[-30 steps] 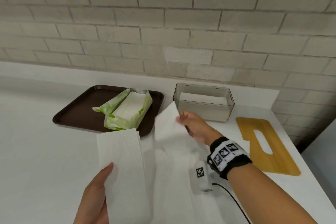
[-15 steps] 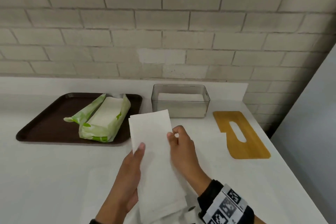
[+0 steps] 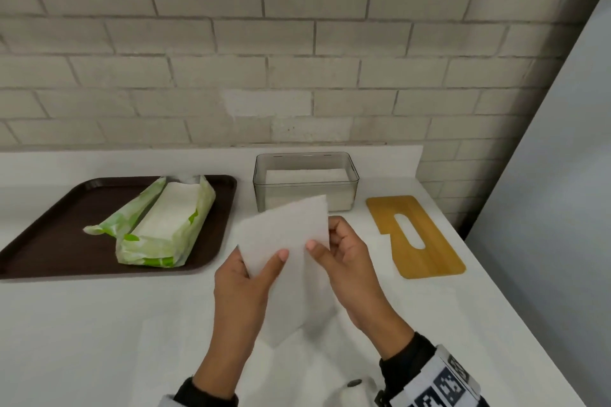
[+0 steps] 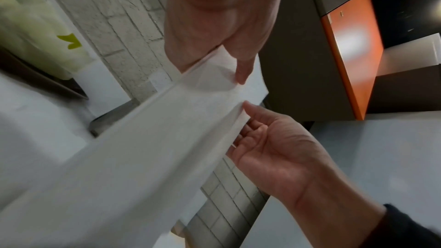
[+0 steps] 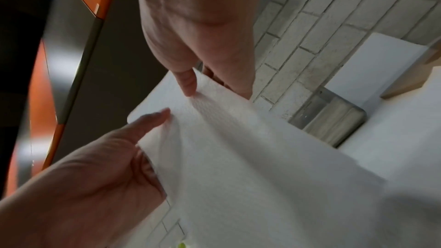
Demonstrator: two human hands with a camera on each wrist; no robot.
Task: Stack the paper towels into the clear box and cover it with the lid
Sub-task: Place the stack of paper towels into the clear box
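Both hands, the left hand [image 3: 243, 277] and right hand [image 3: 344, 261], pinch a folded white paper towel [image 3: 284, 235] by its edges above the white desk [image 3: 82, 324], apparently squaring it for the clear plastic box [image 3: 305, 180] just beyond.

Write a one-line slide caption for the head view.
Both hands, left hand and right hand, hold a paper towel before the clear box; wooden lid lies aside.

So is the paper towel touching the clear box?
Apart. In the head view, both hands hold the paper towel raised in front of the clear box.
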